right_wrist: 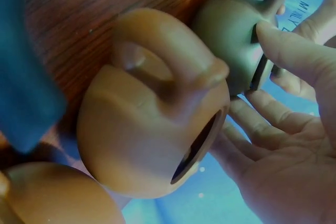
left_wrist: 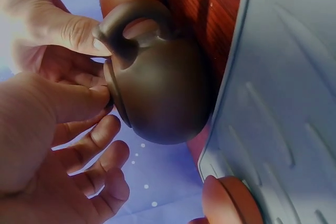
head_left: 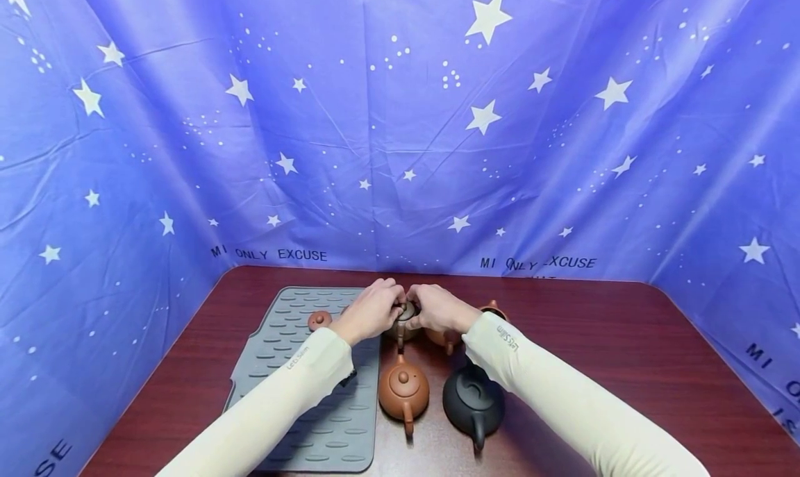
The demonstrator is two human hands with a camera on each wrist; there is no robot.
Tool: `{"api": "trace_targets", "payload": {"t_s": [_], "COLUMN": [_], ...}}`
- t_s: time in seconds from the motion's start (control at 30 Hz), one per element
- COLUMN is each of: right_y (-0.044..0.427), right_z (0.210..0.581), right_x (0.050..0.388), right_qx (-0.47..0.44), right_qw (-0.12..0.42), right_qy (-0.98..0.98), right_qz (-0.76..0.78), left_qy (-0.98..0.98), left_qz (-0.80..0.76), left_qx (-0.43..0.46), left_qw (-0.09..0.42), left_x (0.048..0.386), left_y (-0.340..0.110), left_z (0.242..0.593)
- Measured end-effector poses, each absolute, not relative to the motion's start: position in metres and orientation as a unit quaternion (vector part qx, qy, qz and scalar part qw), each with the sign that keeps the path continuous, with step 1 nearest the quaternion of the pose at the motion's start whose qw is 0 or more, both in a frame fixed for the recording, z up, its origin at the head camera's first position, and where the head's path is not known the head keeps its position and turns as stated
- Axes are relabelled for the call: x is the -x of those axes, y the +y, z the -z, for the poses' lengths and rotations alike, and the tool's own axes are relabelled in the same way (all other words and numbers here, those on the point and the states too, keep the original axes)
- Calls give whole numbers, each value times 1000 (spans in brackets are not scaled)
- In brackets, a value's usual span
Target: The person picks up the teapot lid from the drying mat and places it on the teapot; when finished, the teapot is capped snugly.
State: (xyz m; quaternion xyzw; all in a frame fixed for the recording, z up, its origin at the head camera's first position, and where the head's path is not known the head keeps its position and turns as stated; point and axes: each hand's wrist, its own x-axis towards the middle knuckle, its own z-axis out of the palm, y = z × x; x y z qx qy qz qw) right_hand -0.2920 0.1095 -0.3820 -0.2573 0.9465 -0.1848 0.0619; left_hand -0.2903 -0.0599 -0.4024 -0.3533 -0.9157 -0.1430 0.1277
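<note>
A dark olive-brown teapot (left_wrist: pixel 163 87) stands beside the grey mat, between both hands. My left hand (head_left: pixel 373 309) pinches the knob of its lid (head_left: pixel 407 311) between thumb and fingers. From the other side my right hand (right_wrist: pixel 289 114) grips this teapot, its thumb on the body near the handle and fingers by the rim. A dark line shows between lid and rim in the right wrist view; whether the lid is fully seated I cannot tell. Close by the right hand is an orange-brown teapot (right_wrist: pixel 142 119) with an uncovered mouth.
A reddish clay teapot (head_left: pixel 400 397) with its lid on and a black teapot (head_left: pixel 473 400) stand nearer the front. Another orange teapot (head_left: pixel 495 312) is behind the right wrist. One reddish lid (head_left: pixel 320 320) lies on the grey ridged mat (head_left: pixel 275 352). Star-patterned cloth surrounds the table.
</note>
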Motion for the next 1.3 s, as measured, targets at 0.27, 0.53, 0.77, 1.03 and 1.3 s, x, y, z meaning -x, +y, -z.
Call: {"api": "trace_targets", "payload": {"t_s": [0.27, 0.53, 0.77, 1.03, 1.3], "right_y": [111, 132, 172, 202, 198], "right_z": [376, 359, 354, 366, 386], "right_x": [289, 285, 274, 268, 267], "right_qx": [269, 251, 227, 248, 258], "right_qw": [69, 49, 50, 30, 11], "right_qy": [945, 946, 942, 943, 941], "right_qz": [170, 197, 240, 221, 220], "left_qy": [-913, -924, -936, -949, -963], "left_qz": [138, 160, 175, 170, 152], "left_qx": [359, 325, 282, 251, 215], "left_qw": [138, 123, 115, 84, 62], "left_x": [290, 289, 285, 277, 273], "left_y": [-61, -74, -121, -169, -188], "left_z": [402, 394, 391, 395, 409]}}
